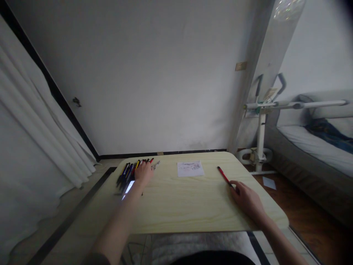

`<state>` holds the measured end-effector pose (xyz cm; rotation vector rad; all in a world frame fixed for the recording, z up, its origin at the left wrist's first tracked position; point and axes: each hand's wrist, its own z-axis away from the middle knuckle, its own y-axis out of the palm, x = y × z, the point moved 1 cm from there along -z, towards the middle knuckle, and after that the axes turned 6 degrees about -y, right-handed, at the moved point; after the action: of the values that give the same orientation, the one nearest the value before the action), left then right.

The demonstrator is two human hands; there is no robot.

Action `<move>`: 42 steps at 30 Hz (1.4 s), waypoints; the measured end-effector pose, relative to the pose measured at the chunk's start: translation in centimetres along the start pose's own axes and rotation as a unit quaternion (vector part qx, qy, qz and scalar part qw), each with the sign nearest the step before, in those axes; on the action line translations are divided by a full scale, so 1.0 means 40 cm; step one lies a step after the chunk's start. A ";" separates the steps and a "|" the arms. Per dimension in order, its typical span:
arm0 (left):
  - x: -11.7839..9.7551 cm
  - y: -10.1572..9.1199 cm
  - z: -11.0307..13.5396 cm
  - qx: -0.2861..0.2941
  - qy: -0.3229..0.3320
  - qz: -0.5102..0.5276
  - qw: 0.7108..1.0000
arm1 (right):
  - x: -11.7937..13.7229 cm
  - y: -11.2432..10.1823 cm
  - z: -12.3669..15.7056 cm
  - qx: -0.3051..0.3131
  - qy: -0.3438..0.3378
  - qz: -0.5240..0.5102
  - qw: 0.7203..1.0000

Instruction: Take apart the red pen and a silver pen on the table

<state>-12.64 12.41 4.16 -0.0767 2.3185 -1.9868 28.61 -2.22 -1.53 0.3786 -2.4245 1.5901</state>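
Observation:
On the right of the pale wooden table (179, 209), my right hand (246, 198) pinches the lower end of a red pen (224, 175) with a dark tip. The pen slants up and to the left, close to the tabletop. My left hand (143, 173) reaches over a spread of several pens (125, 175) at the far left. Its fingers are mostly hidden and blurred, so its grip is unclear. By its fingertips lies a whitish, clear pen (156, 164). A phone (128, 187) with a lit screen lies partly under my left forearm.
A white paper (190, 169) with dark writing lies between my hands, near the table's far side. Behind the table rises a plain wall (165, 81). A white curtain (35, 121) hangs at left. White exercise equipment (260, 140) and a bed (298, 147) stand at right.

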 end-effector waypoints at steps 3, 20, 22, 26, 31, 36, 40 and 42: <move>-0.013 0.023 -0.003 0.012 -0.010 0.019 1.000 | 0.004 -0.005 0.001 -0.003 0.005 -0.001 1.000; -0.200 -0.021 0.209 0.129 0.033 0.639 0.757 | 0.121 -0.013 0.025 -0.077 0.016 -0.226 0.971; -0.237 -0.018 0.277 0.184 0.013 0.745 0.641 | 0.197 -0.010 0.042 -0.014 -0.018 -0.306 0.952; -0.291 -0.015 0.375 0.238 0.006 0.780 0.579 | 0.312 -0.005 0.057 0.101 -0.042 -0.450 0.886; -0.306 0.005 0.411 0.230 0.006 0.744 0.627 | 0.334 0.013 0.058 0.142 -0.025 -0.506 0.850; -0.291 0.033 0.414 0.204 0.039 0.696 0.688 | 0.322 0.025 0.071 0.135 -0.024 -0.484 0.864; -0.275 0.047 0.422 0.181 0.051 0.660 0.727 | 0.322 0.026 0.081 0.122 -0.015 -0.458 0.880; -0.270 0.050 0.424 0.184 0.059 0.653 0.732 | 0.321 0.027 0.086 0.126 -0.025 -0.446 0.886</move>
<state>-0.16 -2.93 -0.03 1.3131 1.1409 -1.4773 15.99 -6.17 0.29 1.3510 -1.6106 1.4089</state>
